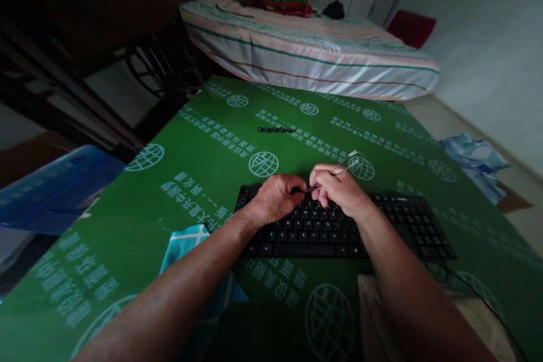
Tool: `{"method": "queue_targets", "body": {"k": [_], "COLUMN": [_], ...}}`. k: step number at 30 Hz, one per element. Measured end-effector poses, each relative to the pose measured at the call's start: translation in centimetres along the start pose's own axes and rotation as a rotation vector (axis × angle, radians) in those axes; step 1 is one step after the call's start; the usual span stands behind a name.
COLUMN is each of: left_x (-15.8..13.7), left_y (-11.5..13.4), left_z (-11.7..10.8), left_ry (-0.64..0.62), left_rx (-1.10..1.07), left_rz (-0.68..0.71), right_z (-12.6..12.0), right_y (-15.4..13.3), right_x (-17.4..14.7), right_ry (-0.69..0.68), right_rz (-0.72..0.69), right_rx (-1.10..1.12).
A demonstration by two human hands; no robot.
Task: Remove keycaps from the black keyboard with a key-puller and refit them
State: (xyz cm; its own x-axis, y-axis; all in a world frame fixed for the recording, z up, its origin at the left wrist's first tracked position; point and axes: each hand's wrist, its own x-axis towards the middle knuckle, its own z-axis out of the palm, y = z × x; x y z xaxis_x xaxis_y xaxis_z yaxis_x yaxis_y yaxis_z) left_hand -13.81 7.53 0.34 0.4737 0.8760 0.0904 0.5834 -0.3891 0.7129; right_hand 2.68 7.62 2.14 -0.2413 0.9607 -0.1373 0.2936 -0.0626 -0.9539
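Observation:
A black keyboard (316,223) lies on the green board, its keys facing up. Above its back rows, my right hand (337,185) is closed around a thin tool with two wire prongs (353,159), which looks like a wire keycap puller. The prongs point up and away to the right. Close beside it, my left hand (278,195) is closed in a pinch at a small dark piece (311,188) between the hands. Whether that piece is the tool's handle or a keycap, I cannot tell. Several small black keycaps (275,130) lie in a row beyond the keyboard.
Under everything is a green printed board (212,147). A teal checked cloth (186,237) lies beneath my left forearm, a beige cloth (369,305) near my right. The keyboard's cable (470,280) runs off right. A bed (314,59) stands behind, a blue box (63,181) at left.

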Motion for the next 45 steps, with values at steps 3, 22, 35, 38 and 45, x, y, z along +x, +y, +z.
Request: {"method": "queue_targets", "body": {"k": [3, 22, 35, 38, 45], "left_x": [0.0, 0.0, -0.1, -0.1, -0.2], "left_y": [-0.1, 0.1, 0.0, 0.1, 0.3], "left_z": [0.0, 0.1, 0.1, 0.0, -0.1], "left_ry": [-0.004, -0.01, 0.005, 0.005, 0.006], "left_rx": [-0.011, 0.016, 0.032, 0.035, 0.034], "left_rz": [0.006, 0.021, 0.003, -0.001, 0.006], "right_z": [-0.5, -0.2, -1.0, -0.5, 0.3], "right_y": [0.3, -0.9, 0.8, 0.0, -0.8], "right_x": [0.2, -0.6, 0.4, 0.0, -0.2], "right_ry": [0.008, -0.061, -0.102, -0.091, -0.071], "right_rz": [0.035, -0.048, -0.011, -0.039, -0.069], "right_rx": [0.102, -0.178, -0.016, -0.083, -0.25]}}
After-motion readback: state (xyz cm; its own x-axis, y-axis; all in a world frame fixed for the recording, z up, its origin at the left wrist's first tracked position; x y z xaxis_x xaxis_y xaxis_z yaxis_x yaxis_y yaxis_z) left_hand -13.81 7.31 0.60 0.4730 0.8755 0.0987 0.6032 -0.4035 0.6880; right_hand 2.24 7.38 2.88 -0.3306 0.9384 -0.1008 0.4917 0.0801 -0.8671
